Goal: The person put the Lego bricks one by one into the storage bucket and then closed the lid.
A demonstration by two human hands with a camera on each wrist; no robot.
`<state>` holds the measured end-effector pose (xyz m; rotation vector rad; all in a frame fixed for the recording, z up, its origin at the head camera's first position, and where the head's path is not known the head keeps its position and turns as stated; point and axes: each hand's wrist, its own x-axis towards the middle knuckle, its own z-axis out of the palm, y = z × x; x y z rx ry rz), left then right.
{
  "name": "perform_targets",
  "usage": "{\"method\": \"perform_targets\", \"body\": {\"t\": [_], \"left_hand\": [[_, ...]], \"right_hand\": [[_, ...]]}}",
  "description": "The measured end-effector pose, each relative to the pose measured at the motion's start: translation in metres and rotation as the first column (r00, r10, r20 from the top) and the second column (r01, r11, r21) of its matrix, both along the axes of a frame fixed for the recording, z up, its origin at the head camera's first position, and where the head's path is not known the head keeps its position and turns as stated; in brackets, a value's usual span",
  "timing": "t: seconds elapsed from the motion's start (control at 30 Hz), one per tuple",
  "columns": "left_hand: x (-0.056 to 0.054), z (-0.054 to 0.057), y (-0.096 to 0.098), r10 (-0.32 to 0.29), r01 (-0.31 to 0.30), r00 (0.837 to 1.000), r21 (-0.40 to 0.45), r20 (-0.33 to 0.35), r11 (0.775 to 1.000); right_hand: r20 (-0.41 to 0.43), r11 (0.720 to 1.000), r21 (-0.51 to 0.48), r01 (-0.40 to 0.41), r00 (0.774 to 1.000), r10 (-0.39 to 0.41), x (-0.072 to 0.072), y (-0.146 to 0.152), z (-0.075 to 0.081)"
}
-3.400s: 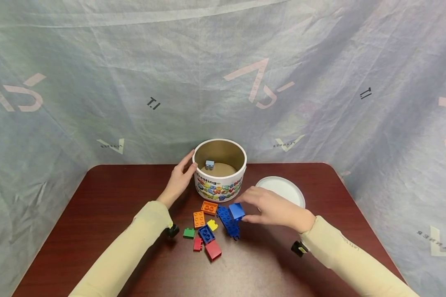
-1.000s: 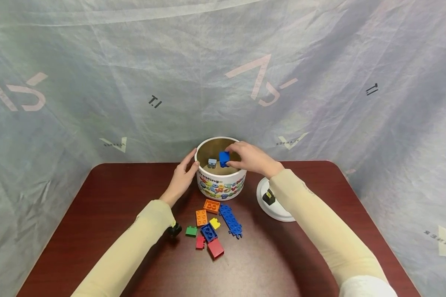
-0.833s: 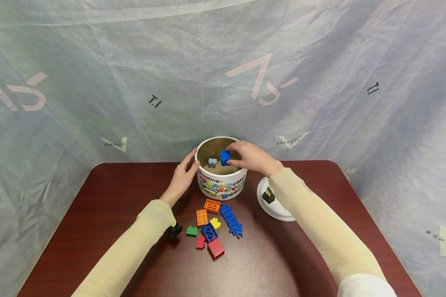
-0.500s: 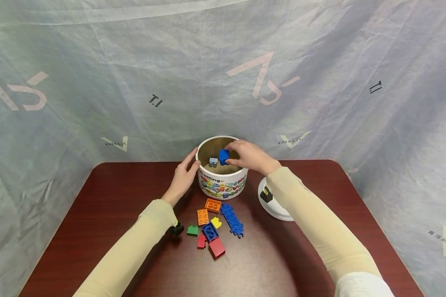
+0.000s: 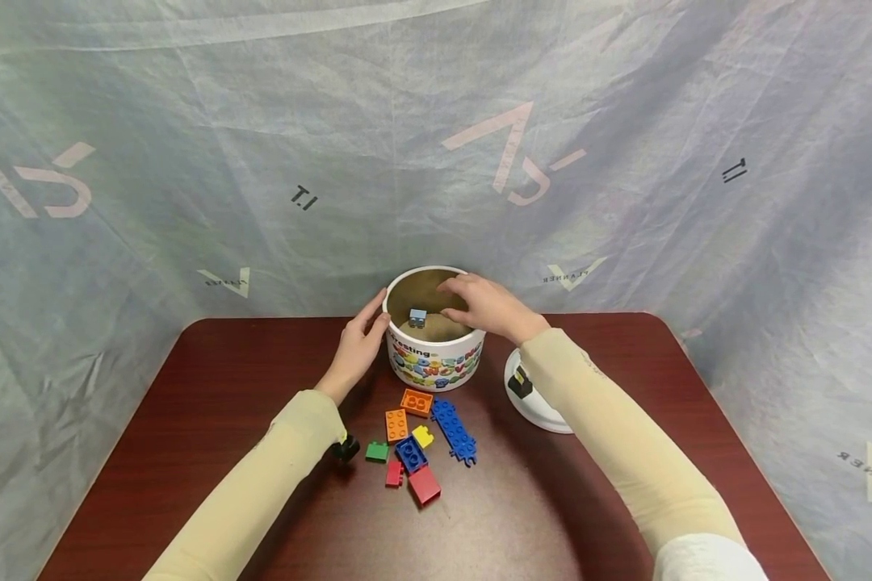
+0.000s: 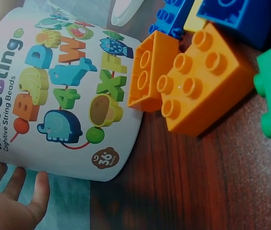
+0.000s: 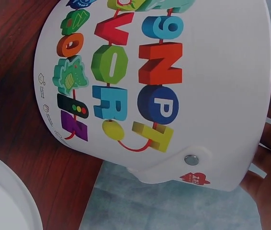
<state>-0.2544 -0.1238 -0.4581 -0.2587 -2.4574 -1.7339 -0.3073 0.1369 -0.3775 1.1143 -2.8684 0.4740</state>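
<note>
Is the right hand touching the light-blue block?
Apart: the head view shows bare bucket floor between the right hand and the light-blue block.

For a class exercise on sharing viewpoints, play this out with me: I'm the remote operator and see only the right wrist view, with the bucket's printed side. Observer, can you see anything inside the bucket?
Observer: Yes, the head view shows a light blue block inside the bucket.

Operator: Is the right hand holding anything?

Observer: Not that I can see; in the head view its thumb and fingertips stand apart, with nothing visible between them.

Operator: And the left hand?

Observer: It touches the bucket's left side, up by the rim.
</note>
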Motion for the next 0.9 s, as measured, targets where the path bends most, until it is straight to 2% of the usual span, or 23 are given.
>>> {"method": "perform_targets", "body": {"t": [0.33,0.9], "left_hand": [[0.0,0.0,0.0,0.001,-0.001,1.0,0.005,-0.013,1.0],[0.003,0.002,0.001,0.0,0.0,1.0,-0.008,0.009,1.0]], "right_hand": [[-0.035,0.999,-0.036,-0.029,0.999,0.028,0.015,0.01,0.006],[-0.099,0.987,-0.104,-0.121,0.989,0.111,0.053,0.033,0.012]]}}
